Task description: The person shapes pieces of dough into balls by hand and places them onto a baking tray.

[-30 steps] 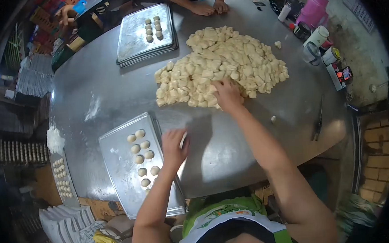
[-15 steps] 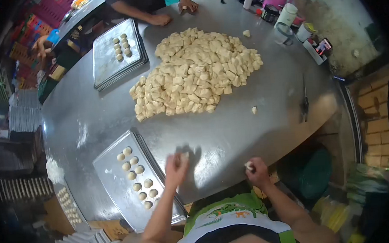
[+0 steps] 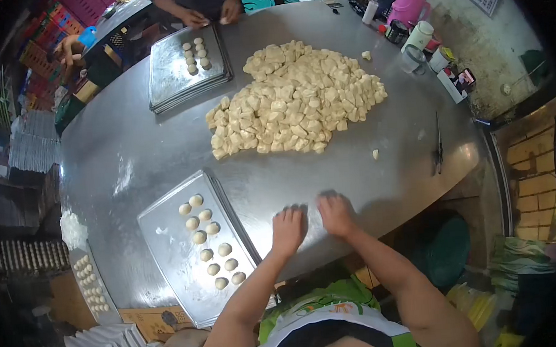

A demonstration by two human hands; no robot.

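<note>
My left hand (image 3: pixel 288 231) rests on the steel table (image 3: pixel 162 149), fingers curled down over the surface to the right of the near tray (image 3: pixel 169 269). Close by on its right, my right hand (image 3: pixel 336 216) is cupped against the table in the same way. Both palms face down and hide the dough pieces that showed in them a moment earlier. Several round dough balls (image 3: pixel 199 237) stand in rows on the near tray, part of a stack. Beyond my hands lies a large heap of cut dough pieces (image 3: pixel 299 102).
Across the table a co-worker's hands (image 3: pixel 230 11) work beside another tray stack (image 3: pixel 163 72) bearing dough balls. A loose dough piece (image 3: pixel 375 154) and a dark, long thin tool (image 3: pixel 439 144) lie on the right. A pink jug (image 3: pixel 409 0) and bottles stand at the back right.
My right hand has moved left and forward onto the table, and my left hand has shifted right, bringing them close together. The co-worker's hands have moved to the far tray's edge.
</note>
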